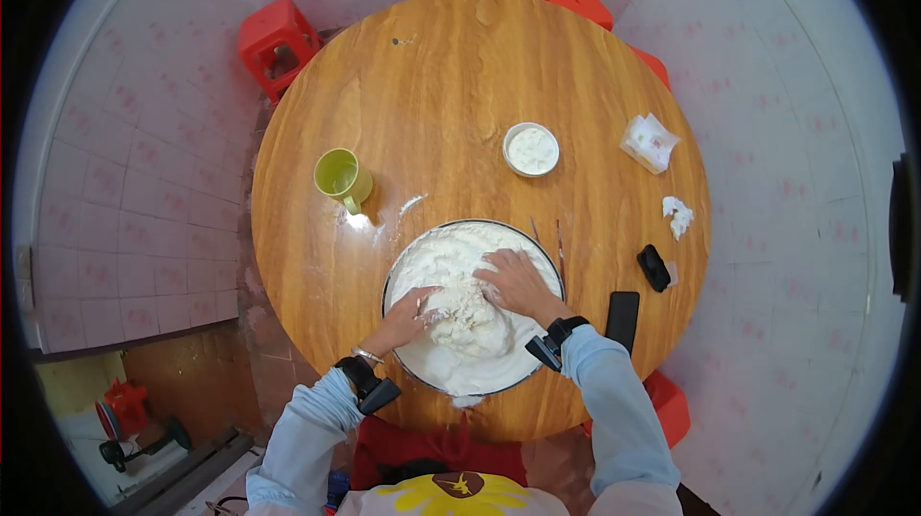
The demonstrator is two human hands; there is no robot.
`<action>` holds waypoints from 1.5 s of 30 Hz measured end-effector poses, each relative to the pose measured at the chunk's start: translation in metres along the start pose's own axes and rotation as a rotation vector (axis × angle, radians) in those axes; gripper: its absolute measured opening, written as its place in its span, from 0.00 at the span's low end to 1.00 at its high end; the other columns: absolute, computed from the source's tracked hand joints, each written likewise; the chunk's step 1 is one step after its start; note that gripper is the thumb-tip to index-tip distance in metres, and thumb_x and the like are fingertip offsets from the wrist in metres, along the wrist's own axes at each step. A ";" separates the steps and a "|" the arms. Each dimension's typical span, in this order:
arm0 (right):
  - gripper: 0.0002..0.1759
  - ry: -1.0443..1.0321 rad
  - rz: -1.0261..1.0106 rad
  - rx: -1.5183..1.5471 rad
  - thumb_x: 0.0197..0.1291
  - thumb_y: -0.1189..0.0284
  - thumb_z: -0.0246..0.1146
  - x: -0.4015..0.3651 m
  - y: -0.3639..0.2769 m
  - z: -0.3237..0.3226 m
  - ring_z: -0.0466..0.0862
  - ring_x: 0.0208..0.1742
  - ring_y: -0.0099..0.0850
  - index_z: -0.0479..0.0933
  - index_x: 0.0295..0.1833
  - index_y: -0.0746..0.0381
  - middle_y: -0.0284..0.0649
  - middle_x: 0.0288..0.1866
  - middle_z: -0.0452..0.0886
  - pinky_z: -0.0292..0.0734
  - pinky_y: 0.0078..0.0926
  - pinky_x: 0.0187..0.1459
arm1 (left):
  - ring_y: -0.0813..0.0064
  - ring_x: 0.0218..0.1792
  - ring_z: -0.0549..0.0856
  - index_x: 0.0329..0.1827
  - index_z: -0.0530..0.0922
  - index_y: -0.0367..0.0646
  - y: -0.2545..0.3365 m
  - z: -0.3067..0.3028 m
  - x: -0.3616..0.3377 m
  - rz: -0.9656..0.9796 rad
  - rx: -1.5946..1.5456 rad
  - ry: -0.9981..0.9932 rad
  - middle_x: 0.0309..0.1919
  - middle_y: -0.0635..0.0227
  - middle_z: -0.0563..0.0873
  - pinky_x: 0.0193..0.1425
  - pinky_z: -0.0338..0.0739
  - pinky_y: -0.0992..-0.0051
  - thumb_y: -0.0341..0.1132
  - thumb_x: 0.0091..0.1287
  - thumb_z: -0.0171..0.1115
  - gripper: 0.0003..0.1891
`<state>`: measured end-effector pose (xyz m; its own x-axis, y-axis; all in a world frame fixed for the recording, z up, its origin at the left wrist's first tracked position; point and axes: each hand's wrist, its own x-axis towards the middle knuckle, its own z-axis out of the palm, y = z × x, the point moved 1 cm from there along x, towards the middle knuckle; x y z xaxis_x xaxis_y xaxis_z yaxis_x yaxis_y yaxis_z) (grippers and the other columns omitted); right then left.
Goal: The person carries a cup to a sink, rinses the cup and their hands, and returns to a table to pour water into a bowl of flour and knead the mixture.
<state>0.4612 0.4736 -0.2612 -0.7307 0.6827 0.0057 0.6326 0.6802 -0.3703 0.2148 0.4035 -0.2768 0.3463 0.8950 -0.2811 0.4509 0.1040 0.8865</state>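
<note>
A wide dark-rimmed basin (388, 288) stands at the near edge of the round table, filled with white flour (451, 252). In its middle lies a crumbly, clumped mound of dough (470, 320). My left hand (411, 318) presses into the mound's left side, floury fingers apart and partly sunk in. On the upper right of the mound rests my right hand (518, 284), its fingers spread and bent into the flour, some tips hidden. Each wrist wears a black strapped device.
Around the basin on the wooden table (432, 104) are a yellow-green mug (342, 177), a bowl of white powder (531, 150), a plastic packet (649, 143), crumpled tissue (677, 217), a black case (653, 268) and a phone (623, 319). Red stools (278, 44) surround the table.
</note>
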 end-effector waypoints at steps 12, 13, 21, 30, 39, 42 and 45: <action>0.15 0.122 0.329 0.222 0.52 0.69 0.66 -0.059 -0.022 0.038 0.79 0.39 0.41 0.76 0.46 0.60 0.45 0.43 0.77 0.76 0.33 0.38 | 0.52 0.58 0.74 0.63 0.68 0.42 0.005 0.001 -0.005 -0.096 0.053 -0.056 0.55 0.47 0.75 0.62 0.68 0.66 0.42 0.69 0.53 0.22; 0.15 0.238 0.426 0.353 0.52 0.69 0.67 -0.057 -0.021 0.041 0.80 0.39 0.42 0.76 0.45 0.62 0.47 0.41 0.78 0.76 0.33 0.39 | 0.52 0.58 0.74 0.63 0.68 0.42 0.005 0.000 -0.006 -0.093 0.051 -0.050 0.55 0.47 0.75 0.62 0.68 0.66 0.42 0.69 0.53 0.22; 0.17 0.424 0.601 0.642 0.53 0.70 0.67 -0.026 -0.079 0.002 0.80 0.43 0.49 0.76 0.46 0.67 0.52 0.39 0.80 0.75 0.36 0.45 | 0.58 0.63 0.72 0.66 0.65 0.41 0.006 0.002 -0.004 -0.179 -0.055 -0.128 0.61 0.53 0.74 0.67 0.63 0.70 0.47 0.70 0.52 0.27; 0.18 0.323 0.516 0.503 0.58 0.76 0.60 -0.039 -0.071 -0.004 0.79 0.53 0.45 0.73 0.55 0.66 0.51 0.51 0.78 0.73 0.31 0.53 | 0.56 0.64 0.70 0.65 0.67 0.39 -0.010 0.006 0.004 -0.300 -0.221 -0.162 0.61 0.48 0.72 0.68 0.61 0.70 0.53 0.63 0.59 0.34; 0.34 -0.179 0.599 0.815 0.53 0.66 0.69 -0.028 -0.043 0.022 0.76 0.56 0.41 0.66 0.63 0.66 0.50 0.55 0.77 0.70 0.30 0.57 | 0.53 0.60 0.72 0.65 0.66 0.39 0.005 0.012 0.013 -0.121 0.146 -0.091 0.60 0.46 0.71 0.65 0.66 0.65 0.51 0.55 0.69 0.39; 0.39 -0.104 0.389 0.571 0.50 0.61 0.71 -0.030 -0.040 0.044 0.74 0.57 0.46 0.64 0.64 0.67 0.53 0.54 0.75 0.69 0.33 0.58 | 0.51 0.58 0.73 0.65 0.65 0.38 0.001 0.013 0.014 -0.123 0.204 -0.152 0.56 0.46 0.72 0.63 0.67 0.64 0.49 0.55 0.69 0.38; 0.38 -0.079 0.413 0.482 0.47 0.66 0.71 -0.026 -0.053 0.037 0.72 0.56 0.49 0.63 0.63 0.67 0.53 0.52 0.74 0.69 0.36 0.58 | 0.49 0.53 0.76 0.64 0.65 0.44 -0.002 0.017 0.014 -0.081 0.304 -0.127 0.51 0.48 0.73 0.56 0.73 0.61 0.46 0.56 0.67 0.34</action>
<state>0.4367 0.4097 -0.2763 -0.4798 0.8285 -0.2888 0.6929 0.1559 -0.7039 0.2324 0.4081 -0.2886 0.3899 0.8261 -0.4068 0.6995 0.0216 0.7143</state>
